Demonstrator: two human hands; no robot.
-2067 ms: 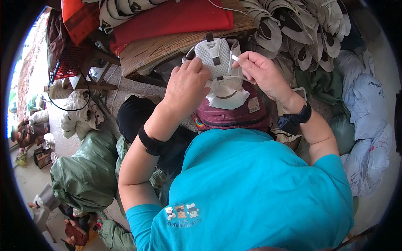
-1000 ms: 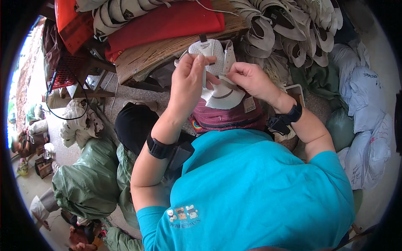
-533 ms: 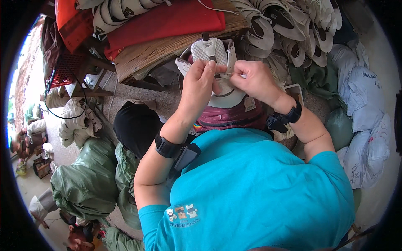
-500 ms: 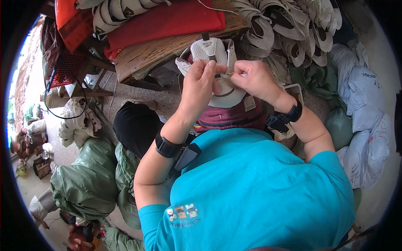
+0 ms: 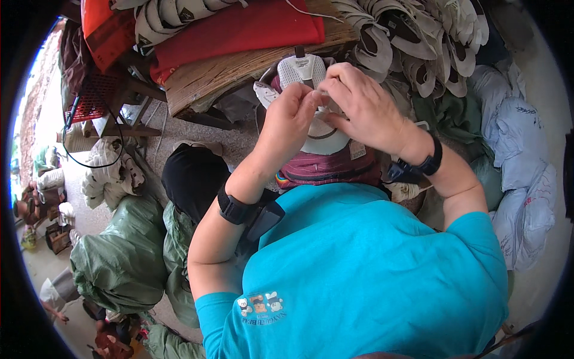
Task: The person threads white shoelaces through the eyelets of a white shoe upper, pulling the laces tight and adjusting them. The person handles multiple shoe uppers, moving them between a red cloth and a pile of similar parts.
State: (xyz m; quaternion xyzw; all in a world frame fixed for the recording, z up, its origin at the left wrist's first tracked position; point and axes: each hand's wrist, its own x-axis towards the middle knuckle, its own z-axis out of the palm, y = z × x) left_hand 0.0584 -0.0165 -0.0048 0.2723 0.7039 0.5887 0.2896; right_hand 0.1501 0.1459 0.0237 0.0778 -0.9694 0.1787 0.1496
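Observation:
A white shoe upper (image 5: 326, 145) with a mesh tongue (image 5: 294, 73) sits in front of me, its rounded end toward my body. It rests against maroon striped cloth (image 5: 323, 169). Just above its middle, my left hand (image 5: 290, 115) is closed, thumb and fingers pinched together. My right hand (image 5: 366, 109) meets it from the right with bent, closed fingers, covering part of the upper. Whatever the fingertips hold is too small or too hidden to make out.
A wooden bench (image 5: 209, 84) with red cloth (image 5: 239, 39) stands ahead. Many shoe uppers (image 5: 412, 36) are piled at the far right. White sacks (image 5: 520, 137) line the right side; a green sack (image 5: 119, 257) lies at left. People (image 5: 110, 344) sit at lower left.
My right hand has moved left and up over the upper, and its fingers now meet those of my left hand. The left hand has barely moved and stays pinched.

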